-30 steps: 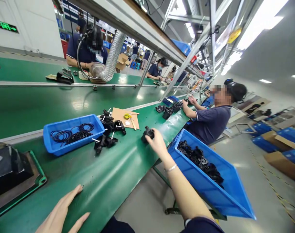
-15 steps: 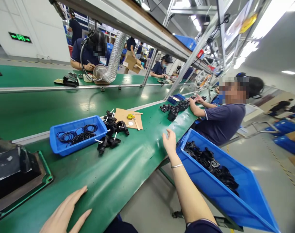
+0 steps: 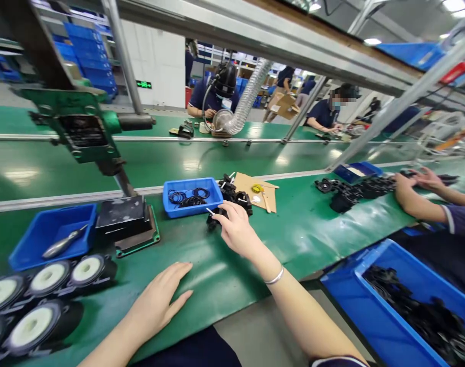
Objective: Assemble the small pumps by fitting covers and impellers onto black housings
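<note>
A green workbench [image 3: 301, 234] is seen from above. The right hand [image 3: 236, 232] is closed on a black part with a white pin [image 3: 213, 216] at the near end of a heap of black parts [image 3: 232, 196], just beside a small blue tray of black rings [image 3: 192, 196]. The left hand [image 3: 159, 298] lies open and flat near the bench's front edge. A press base [image 3: 125, 221] stands to the left; round speaker-like parts [image 3: 45, 285] crowd the near left corner. Bare green surface is left between the hands.
</note>
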{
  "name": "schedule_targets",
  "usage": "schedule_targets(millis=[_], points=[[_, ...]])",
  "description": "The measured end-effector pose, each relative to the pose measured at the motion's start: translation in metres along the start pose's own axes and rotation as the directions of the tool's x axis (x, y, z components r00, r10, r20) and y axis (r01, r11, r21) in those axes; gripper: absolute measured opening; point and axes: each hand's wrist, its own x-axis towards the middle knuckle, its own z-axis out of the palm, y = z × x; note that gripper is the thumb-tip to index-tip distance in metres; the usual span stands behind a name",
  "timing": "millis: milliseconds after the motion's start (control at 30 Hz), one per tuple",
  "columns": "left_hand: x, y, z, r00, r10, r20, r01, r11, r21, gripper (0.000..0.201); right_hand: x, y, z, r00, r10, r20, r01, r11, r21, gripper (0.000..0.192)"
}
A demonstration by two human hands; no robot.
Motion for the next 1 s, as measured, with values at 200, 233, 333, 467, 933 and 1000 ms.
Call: schedule_targets(millis=[200, 233, 333, 467, 933, 1000], points=[[0.0, 0.012, -0.033, 0.999, 0.025, 0.036, -0.027, 0.999, 0.046, 0.05, -0.001, 0.016, 0.015, 0.955, -0.278, 0.103, 0.28, 0.96, 0.002, 0.021], [-0.002, 0.012, -0.042, 0.999, 0.008, 0.032, -0.01, 0.998, 0.068, 0.051, -0.002, 0.021, 0.016, 0.932, -0.337, 0.134, 0.343, 0.939, -0.02, 0.019], [-0.013, 0.009, -0.072, 0.995, -0.094, -0.021, 0.097, 0.981, 0.166, 0.053, -0.001, 0.039, 0.02, 0.878, -0.424, 0.221, 0.454, 0.885, -0.102, 0.022], [-0.029, -0.017, -0.108, 0.964, -0.266, -0.021, 0.256, 0.895, 0.365, 0.067, 0.01, 0.051, 0.022, 0.826, -0.492, 0.275, 0.542, 0.827, -0.149, 0.037], [0.004, -0.025, -0.13, 0.952, -0.173, 0.253, 0.118, 0.969, 0.218, 0.066, 0.03, 0.054, 0.033, 0.691, -0.681, 0.243, 0.721, 0.677, -0.152, 0.034], [0.013, -0.029, -0.138, 0.972, -0.164, 0.169, 0.131, 0.973, 0.191, 0.07, 0.033, 0.054, 0.033, 0.679, -0.699, 0.225, 0.733, 0.665, -0.142, 0.032]])
